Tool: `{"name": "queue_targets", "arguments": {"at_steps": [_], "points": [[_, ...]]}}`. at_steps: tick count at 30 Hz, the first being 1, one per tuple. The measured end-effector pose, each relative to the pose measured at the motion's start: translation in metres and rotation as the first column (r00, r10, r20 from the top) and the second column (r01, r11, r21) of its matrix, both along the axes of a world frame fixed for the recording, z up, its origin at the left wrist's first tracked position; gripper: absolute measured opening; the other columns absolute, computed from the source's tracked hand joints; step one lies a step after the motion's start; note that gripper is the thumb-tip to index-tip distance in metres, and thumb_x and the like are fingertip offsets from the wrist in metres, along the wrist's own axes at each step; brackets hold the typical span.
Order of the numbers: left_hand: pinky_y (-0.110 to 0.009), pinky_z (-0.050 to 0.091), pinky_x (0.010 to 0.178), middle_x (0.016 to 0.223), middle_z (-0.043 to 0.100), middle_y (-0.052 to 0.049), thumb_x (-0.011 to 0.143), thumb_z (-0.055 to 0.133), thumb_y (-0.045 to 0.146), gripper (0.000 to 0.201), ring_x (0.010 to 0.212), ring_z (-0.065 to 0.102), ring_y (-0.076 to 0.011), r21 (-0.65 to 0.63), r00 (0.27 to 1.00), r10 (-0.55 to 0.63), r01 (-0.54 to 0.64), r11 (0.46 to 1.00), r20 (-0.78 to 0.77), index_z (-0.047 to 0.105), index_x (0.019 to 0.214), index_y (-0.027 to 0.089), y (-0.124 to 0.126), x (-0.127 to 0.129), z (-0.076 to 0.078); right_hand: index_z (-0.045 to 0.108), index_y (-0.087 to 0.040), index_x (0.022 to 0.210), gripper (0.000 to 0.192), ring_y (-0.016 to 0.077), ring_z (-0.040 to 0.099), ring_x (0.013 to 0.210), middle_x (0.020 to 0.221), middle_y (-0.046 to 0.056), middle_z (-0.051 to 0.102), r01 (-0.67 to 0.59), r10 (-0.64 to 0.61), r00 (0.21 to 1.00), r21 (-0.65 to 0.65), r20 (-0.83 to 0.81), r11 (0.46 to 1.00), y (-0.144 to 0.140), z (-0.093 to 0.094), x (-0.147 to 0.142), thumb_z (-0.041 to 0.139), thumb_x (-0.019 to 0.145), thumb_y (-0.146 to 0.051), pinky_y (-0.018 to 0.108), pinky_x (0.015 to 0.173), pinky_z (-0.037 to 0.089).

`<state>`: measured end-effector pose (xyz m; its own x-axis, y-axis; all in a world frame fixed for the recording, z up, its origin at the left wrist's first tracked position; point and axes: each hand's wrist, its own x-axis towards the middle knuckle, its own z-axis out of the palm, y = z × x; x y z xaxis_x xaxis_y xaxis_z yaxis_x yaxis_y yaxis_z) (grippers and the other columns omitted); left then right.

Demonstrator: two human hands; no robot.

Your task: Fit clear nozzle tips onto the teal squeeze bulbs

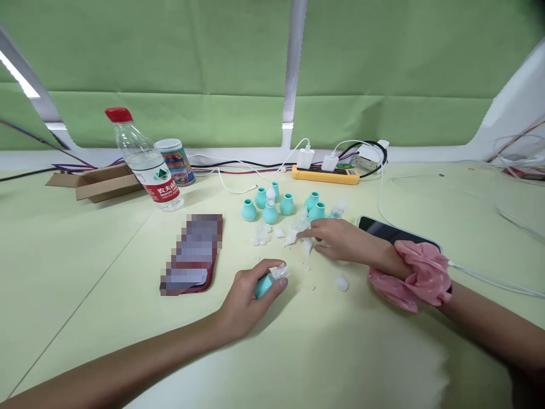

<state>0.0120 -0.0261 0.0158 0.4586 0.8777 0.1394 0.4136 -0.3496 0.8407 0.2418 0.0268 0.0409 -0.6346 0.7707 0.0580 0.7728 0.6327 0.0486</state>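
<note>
Left hand: the left hand (251,292) lies low on the pale yellow-green table (85,267), nearest to the camera. Its fingers are curled around a small turquoise rubber bulb with a clear plastic tip (269,280). The clear tip sticks out to the right, past the thumb.

Right hand: the right hand (340,241) rests flat on the table, a little farther than the left one. Its fingers are stretched to the left and the fingertips touch the small white translucent plastic tips (293,237) that are scattered there. It grips nothing; the palm is down.

Wrist: a pink fabric scrunchie (415,275) sits around the right wrist.

Loose pieces: one more white tip (342,282) lies alone on the table, just beside the right wrist.

Left of the hands: a flat dark red case (193,254) lies on the table; its face is blurred.

Behind the right hand: a black smartphone (389,232) lies flat, with a white cable going to the right.

Bulbs: a group of turquoise rubber bulbs (281,205) stands upright just beyond the white tips.

Far left: a clear plastic water bottle with red cap (145,162) stands near a small printed can (175,162) and an open brown cardboard box (100,182).

Far middle: a yellow power strip (326,174) with white chargers lies by the green wall.
</note>
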Motion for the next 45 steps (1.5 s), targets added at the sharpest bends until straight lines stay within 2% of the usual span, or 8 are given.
{"name": "queue_targets", "arguments": {"at_steps": [6, 11, 14, 18, 21, 29, 34, 45], "points": [[-0.02, 0.036, 0.052, 0.06, 0.051, 0.001, 0.079, 0.046, 0.034, 0.026, 0.054, 0.044, -0.0098, -0.073, 0.997, -0.013, 0.018, 0.997, 0.078, 0.056, 0.09, 0.013, 0.001, -0.001, 0.003, 0.063, -0.017, 0.075, 0.025, 0.0135, 0.05, 0.061, 0.067, 0.004, 0.055, -0.119, 0.118, 0.993, 0.039, 0.025, 0.992, -0.002, -0.001, -0.007, 0.041, 0.073, -0.005, 0.024, 0.051, 0.031], [-0.02, 0.039, 0.053, 0.064, 0.055, -0.001, 0.076, 0.05, 0.033, 0.023, 0.056, 0.045, -0.0107, -0.07, 0.992, 0.0, 0.008, 0.998, 0.123, 0.06, 0.083, 0.013, 0.0, -0.001, 0.003, 0.059, -0.015, 0.083, 0.013, 0.0089, 0.051, 0.054, 0.065, 0.001, 0.057, -0.19, 0.105, 0.894, -0.156, -0.435, 0.969, -0.015, 0.012, -0.02, 0.052, 0.073, -0.017, 0.022, 0.053, 0.041], [-0.02, 0.038, 0.052, 0.062, 0.054, -0.001, 0.076, 0.051, 0.033, 0.022, 0.055, 0.044, -0.0105, -0.06, 0.993, 0.0, 0.007, 0.998, 0.12, 0.061, 0.077, 0.014, 0.0, -0.001, 0.004, 0.055, -0.015, 0.079, 0.013, 0.0075, 0.054, 0.056, 0.07, 0.001, 0.059, -0.263, -0.068, 0.747, -0.388, -0.661, 0.883, -0.023, 0.02, -0.026, 0.058, 0.071, -0.025, 0.02, 0.054, 0.046], [-0.019, 0.035, 0.049, 0.058, 0.049, 0.001, 0.076, 0.051, 0.033, 0.023, 0.052, 0.039, -0.0092, -0.038, 0.993, -0.011, 0.016, 0.999, 0.116, 0.062, 0.077, 0.013, -0.001, -0.001, 0.005, 0.051, -0.015, 0.072, 0.015, 0.0063, 0.055, 0.056, 0.073, 0.0, 0.058, -0.35, -0.281, 0.63, -0.588, -0.724, 0.729, -0.027, 0.02, -0.031, 0.061, 0.069, -0.025, 0.02, 0.052, 0.049], [-0.019, 0.032, 0.048, 0.056, 0.046, 0.001, 0.076, 0.051, 0.032, 0.023, 0.051, 0.035, -0.0087, -0.01, 0.994, -0.039, 0.04, 0.999, 0.104, 0.063, 0.079, 0.013, -0.001, -0.001, 0.005, 0.049, -0.014, 0.071, 0.015, 0.0048, 0.054, 0.051, 0.071, -0.001, 0.057, -0.413, -0.356, 0.584, -0.645, -0.729, 0.643, -0.027, 0.015, -0.034, 0.061, 0.069, -0.023, 0.018, 0.048, 0.048], [-0.02, 0.028, 0.048, 0.055, 0.042, 0.002, 0.079, 0.047, 0.03, 0.024, 0.051, 0.031, -0.0088, 0.028, 0.994, -0.096, 0.094, 0.995, 0.059, 0.063, 0.08, 0.012, -0.002, -0.003, 0.004, 0.049, -0.013, 0.068, 0.016, 0.0043, 0.054, 0.047, 0.064, -0.002, 0.06, -0.492, -0.457, 0.542, -0.707, -0.705, 0.508, -0.024, 0.009, -0.035, 0.063, 0.068, -0.02, 0.017, 0.045, 0.047], [-0.021, 0.029, 0.048, 0.054, 0.041, 0.002, 0.081, 0.045, 0.028, 0.024, 0.05, 0.03, -0.0091, 0.111, 0.993, -0.119, 0.117, 0.987, 0.012, 0.062, 0.08, 0.012, -0.003, -0.004, 0.003, 0.052, -0.011, 0.068, 0.014, 0.0059, 0.054, 0.044, 0.061, 0.0, 0.061, -0.506, -0.482, 0.54, -0.724, -0.69, 0.468, -0.023, 0.006, -0.035, 0.063, 0.068, -0.019, 0.019, 0.042, 0.047], [-0.021, 0.031, 0.048, 0.054, 0.045, 0.001, 0.081, 0.045, 0.022, 0.018, 0.048, 0.036, -0.009, 0.304, 0.997, -0.079, 0.083, 0.949, -0.024, 0.062, 0.081, 0.014, -0.001, -0.005, -0.008, 0.058, -0.008, 0.066, 0.013, 0.0053, 0.052, 0.042, 0.058, 0.002, 0.063, -0.493, -0.59, 0.425, -0.723, -0.686, 0.485, -0.024, -0.008, -0.04, 0.065, 0.066, -0.019, 0.018, 0.04, 0.045]]}}
